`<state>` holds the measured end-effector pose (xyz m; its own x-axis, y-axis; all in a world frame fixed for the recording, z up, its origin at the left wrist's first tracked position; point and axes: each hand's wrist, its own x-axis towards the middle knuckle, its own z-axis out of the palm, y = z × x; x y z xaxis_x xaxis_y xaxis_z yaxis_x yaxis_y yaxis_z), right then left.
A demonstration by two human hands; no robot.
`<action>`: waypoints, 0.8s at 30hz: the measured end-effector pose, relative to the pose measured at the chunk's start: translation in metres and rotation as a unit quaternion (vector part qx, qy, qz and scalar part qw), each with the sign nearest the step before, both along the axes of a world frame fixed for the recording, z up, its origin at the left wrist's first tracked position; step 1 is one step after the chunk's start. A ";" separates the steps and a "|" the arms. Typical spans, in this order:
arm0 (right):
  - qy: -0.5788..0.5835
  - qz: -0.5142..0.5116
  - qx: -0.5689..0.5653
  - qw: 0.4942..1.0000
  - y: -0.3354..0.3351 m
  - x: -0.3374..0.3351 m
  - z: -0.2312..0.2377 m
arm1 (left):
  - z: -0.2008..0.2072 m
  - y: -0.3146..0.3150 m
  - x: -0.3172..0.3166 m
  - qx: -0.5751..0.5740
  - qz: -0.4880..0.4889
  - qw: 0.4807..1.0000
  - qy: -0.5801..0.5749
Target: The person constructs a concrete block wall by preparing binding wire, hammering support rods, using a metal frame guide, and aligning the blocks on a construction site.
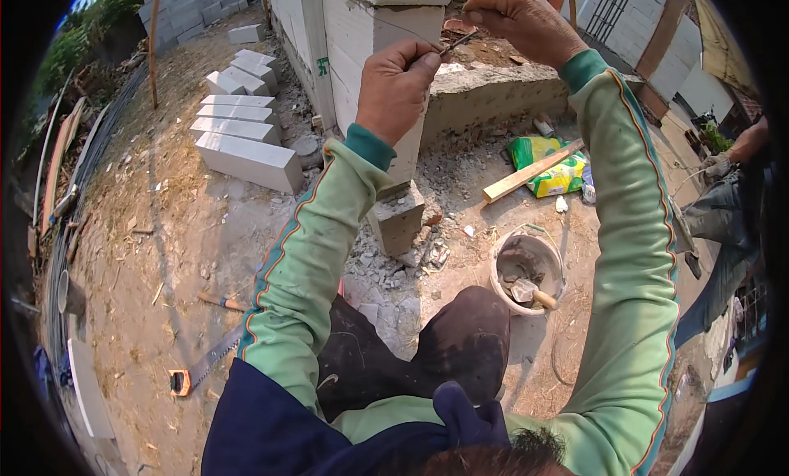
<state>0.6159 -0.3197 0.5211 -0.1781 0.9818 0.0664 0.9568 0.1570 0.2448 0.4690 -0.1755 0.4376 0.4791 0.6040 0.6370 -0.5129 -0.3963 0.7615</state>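
My left hand (398, 90) is raised in front of a white block column (349, 45), its thumb and forefinger pinched on a thin dark rod (462, 41), perhaps a nail. A fine line seems to run along the column's face to these fingers. Just right of it and a little higher, my right hand (530, 26) has its fingers bent together over the rod's far end. Whatever the right fingertips hold is too small to name. Both arms are stretched forward over my bent knees.
A bucket (497, 271) with mortar and a wooden-handled trowel stands by my right knee. A plank (534, 170) lies across a green-yellow bag (567, 180). White blocks (246, 160), a handsaw (182, 382) and a wooden handle (222, 300) lie left. A co-worker (723, 205) is at right.
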 end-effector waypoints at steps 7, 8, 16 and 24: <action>0.026 -0.051 0.136 0.989 0.041 0.025 0.026 | 0.011 0.004 -0.012 -0.013 -0.012 1.000 0.020; 0.041 -0.065 0.159 0.984 0.039 0.022 0.030 | 0.002 -0.001 -0.004 -0.014 -0.015 1.000 0.019; 0.168 -0.012 0.150 0.974 0.050 0.022 0.021 | 0.007 -0.002 -0.006 -0.035 -0.023 0.999 0.015; 0.017 -0.028 0.112 0.993 0.031 0.025 0.018 | 0.002 0.004 -0.003 0.025 0.041 0.999 0.022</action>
<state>0.6407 -0.2887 0.5386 -0.1180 0.9500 0.2889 0.9708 0.0492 0.2348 0.4656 -0.1715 0.4393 0.4570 0.6107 0.6467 -0.4436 -0.4737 0.7608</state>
